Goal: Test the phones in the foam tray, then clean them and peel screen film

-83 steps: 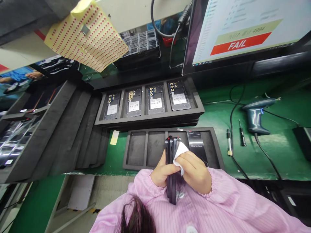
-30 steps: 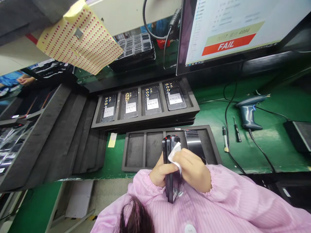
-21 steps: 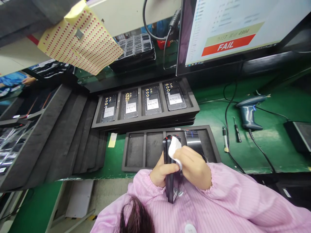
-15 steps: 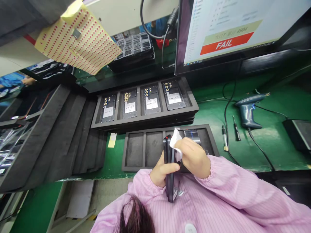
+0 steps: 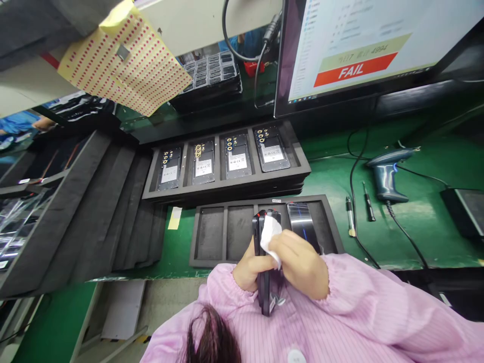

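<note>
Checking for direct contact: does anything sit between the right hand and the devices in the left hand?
Yes: the white cloth, held by the right hand, lies over part of the dark devices. The thumb of the left hand also crosses them, lower down.

Held phones (image 5: 264, 291) partly hidden (by cloth (image 5: 270, 235)).

So I've got a bundle of phones (image 5: 265, 290) at bottom centre, between my left hand (image 5: 246, 269) and right hand (image 5: 304, 264), with the cloth (image 5: 271, 233) against them. Behind that's the near tray (image 5: 208, 262), a single phone (image 5: 301, 219) lying right of its middle. Farther back, mid-frame, the far tray (image 5: 227, 185) holds four more. Monitor (image 5: 340, 40)'s upper right, scanner (image 5: 387, 176) below it, screwdriver (image 5: 369, 204) just left of that.
</note>
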`<state>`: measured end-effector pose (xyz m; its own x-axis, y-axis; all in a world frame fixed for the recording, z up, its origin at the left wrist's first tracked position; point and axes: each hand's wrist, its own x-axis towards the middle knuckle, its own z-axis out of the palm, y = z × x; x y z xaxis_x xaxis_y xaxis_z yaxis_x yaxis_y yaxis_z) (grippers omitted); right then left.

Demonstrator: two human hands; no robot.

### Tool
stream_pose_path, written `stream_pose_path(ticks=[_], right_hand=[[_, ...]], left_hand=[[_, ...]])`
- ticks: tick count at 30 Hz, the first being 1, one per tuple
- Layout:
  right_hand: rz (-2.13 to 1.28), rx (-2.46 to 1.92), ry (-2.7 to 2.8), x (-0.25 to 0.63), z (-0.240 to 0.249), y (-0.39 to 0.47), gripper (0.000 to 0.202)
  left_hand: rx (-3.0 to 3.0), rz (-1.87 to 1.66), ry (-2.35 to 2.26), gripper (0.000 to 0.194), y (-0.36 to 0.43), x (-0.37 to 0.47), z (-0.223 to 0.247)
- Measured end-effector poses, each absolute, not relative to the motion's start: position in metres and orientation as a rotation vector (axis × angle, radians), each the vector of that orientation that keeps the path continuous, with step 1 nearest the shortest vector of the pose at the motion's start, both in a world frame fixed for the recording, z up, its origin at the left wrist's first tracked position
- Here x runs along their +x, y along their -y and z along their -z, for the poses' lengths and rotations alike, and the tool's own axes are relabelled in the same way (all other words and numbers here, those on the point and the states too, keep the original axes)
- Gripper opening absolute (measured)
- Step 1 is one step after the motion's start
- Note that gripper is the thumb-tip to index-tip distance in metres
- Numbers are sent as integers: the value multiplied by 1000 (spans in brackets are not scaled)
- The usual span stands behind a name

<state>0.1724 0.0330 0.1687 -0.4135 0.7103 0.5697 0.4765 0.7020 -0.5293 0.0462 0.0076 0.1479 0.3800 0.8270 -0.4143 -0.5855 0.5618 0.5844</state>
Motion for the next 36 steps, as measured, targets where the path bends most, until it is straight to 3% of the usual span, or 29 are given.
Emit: stream_pose_path(ticks=[13,20,26,36], right_hand=[[-402,-887,2125,171,-168,-27,23],[-418,-963,1995,183,-178,-68,24],[-522,-1007,1926,185,-182,-75,25],[-387,-758,2112,176,-175,-54,25]], left_hand=[[393,-939,-716,41,-9,44,-146],[416,-884,-733,65,-10,44,-145],[431,-819,-673,49,-14,39,-143],[341,-894,-612,48,-11,44,-126]])
